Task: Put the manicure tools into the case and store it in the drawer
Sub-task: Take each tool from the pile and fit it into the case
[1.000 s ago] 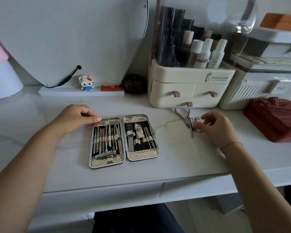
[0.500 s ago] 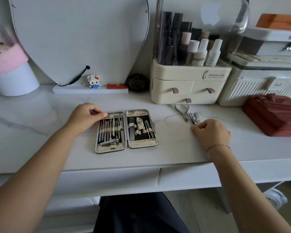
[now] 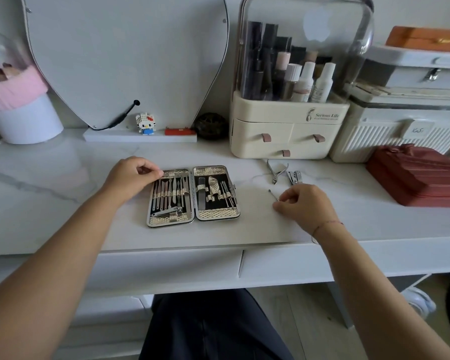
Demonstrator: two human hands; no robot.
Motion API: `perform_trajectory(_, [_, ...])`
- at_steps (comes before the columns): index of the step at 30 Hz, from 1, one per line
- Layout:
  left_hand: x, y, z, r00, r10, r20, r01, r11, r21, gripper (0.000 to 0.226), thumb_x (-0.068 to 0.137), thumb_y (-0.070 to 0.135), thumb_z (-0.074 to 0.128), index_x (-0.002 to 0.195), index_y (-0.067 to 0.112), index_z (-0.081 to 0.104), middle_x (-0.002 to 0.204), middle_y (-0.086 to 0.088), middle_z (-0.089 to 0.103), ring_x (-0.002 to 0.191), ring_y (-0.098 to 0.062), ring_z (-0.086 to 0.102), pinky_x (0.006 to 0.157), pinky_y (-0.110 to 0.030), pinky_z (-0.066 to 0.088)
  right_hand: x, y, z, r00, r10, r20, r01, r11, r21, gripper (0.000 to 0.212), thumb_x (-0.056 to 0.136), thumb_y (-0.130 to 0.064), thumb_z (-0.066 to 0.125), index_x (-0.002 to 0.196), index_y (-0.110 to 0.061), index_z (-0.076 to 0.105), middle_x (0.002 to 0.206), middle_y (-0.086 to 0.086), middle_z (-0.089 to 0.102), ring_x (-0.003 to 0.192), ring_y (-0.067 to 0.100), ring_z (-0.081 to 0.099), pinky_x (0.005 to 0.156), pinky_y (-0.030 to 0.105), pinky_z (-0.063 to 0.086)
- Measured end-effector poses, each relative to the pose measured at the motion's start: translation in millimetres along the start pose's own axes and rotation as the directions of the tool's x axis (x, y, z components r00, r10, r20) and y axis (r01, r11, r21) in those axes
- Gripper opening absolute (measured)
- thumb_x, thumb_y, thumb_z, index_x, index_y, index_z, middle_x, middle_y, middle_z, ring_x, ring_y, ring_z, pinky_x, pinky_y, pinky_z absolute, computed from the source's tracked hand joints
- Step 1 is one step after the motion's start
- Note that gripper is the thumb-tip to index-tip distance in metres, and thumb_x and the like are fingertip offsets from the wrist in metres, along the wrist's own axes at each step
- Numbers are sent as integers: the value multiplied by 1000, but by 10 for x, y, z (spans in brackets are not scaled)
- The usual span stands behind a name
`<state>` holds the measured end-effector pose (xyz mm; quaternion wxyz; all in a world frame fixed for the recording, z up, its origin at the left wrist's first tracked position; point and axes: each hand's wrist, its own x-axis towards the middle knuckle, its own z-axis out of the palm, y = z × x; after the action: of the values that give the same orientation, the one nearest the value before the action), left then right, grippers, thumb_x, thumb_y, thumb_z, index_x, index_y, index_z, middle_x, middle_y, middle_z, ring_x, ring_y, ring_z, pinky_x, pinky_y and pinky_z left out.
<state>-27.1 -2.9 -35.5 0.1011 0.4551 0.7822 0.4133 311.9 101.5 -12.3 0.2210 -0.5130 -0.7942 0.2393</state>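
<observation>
While your left hand (image 3: 130, 178), fingers curled, steadied the case (image 3: 192, 196) at its corner, your right hand (image 3: 305, 203) pinched a thin pick (image 3: 273, 195) for slotting in.

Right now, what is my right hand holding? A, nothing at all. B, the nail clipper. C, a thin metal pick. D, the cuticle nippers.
C: the right hand pinches the thin metal pick by one end, while the cuticle nippers and the nail clipper lie loose beyond it, untouched.
</observation>
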Motion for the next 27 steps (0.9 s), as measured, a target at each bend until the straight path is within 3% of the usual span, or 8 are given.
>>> perform_trajectory(5, [6, -24, -16, 1000, -14, 7, 14, 1000, -12, 13, 78, 29, 74, 88, 22, 71, 95, 2, 67, 88, -14, 60, 69, -20, 41, 258, -132, 58, 995, -2, 99, 12, 994, -106, 16, 78, -21, 69, 70, -7, 71, 64, 7, 64, 66, 20, 55, 60, 26, 43])
perform_trajectory(10, [8, -14, -6, 1000, -10, 5, 10, 999, -34, 13, 78, 27, 74, 89, 20, 71, 94, 3, 66, 82, -7, 57, 68, -18, 39, 378, -173, 46, 969, -25, 247, 98, 953, -287, 40, 83, -20, 58, 49, -12, 39, 48, 2, 40, 56, 20, 42, 48, 22, 28])
perform_trajectory(14, [9, -21, -12, 1000, -13, 5, 13, 999, -45, 12, 78, 26, 75, 88, 20, 71, 94, 3, 66, 83, -7, 57, 68, -17, 39, 422, -182, 69, 957, -82, 279, 169, 937, -307, 41, 84, -16, 51, 47, -12, 34, 47, 4, 38, 52, 20, 37, 56, 32, 36])
perform_trajectory(16, [8, -23, -13, 1000, -13, 4, 13, 999, -52, 11, 77, 26, 75, 87, 21, 71, 95, 1, 67, 82, -7, 57, 68, -17, 39, 444, -210, 74, 957, -91, 276, 151, 967, -204, 36, 88, -19, 52, 53, -11, 47, 53, 4, 48, 52, 18, 42, 57, 29, 37])
perform_trajectory(18, [13, -26, -10, 1000, -6, 5, 6, 999, -47, 11, 77, 26, 75, 87, 22, 71, 95, -1, 67, 82, -10, 58, 69, -18, 40, 470, -290, 96, 955, -97, 281, 81, 994, 68, 28, 89, -17, 54, 62, -14, 59, 60, -1, 61, 52, 11, 46, 54, 23, 37])
perform_trajectory(21, [18, -16, -12, 1000, -13, 6, 14, 999, -51, 13, 77, 25, 75, 89, 20, 72, 96, -2, 67, 83, -11, 58, 69, -16, 40, 531, -473, 194, 942, -125, 311, -45, 872, 488, 10, 89, -6, 55, 81, -10, 59, 61, 0, 65, 43, 4, 45, 49, 20, 41])
perform_trajectory(24, [22, -11, -15, 1000, -26, 12, 26, 998, -54, 14, 78, 25, 75, 90, 20, 72, 96, -2, 66, 81, -7, 57, 67, -15, 38, 613, -678, 325, 941, -166, 294, -53, 786, 616, 18, 88, -1, 58, 104, -9, 54, 65, 8, 66, 43, 6, 50, 45, 18, 45])
perform_trajectory(27, [16, -2, -19, 999, -28, 15, 29, 998, -64, 11, 78, 24, 75, 88, 22, 71, 94, 0, 66, 82, -8, 58, 66, -15, 38, 676, -888, 485, 935, -224, 274, -6, 763, 646, 20, 87, 1, 59, 106, -5, 57, 67, 11, 67, 46, 8, 56, 46, 18, 49])
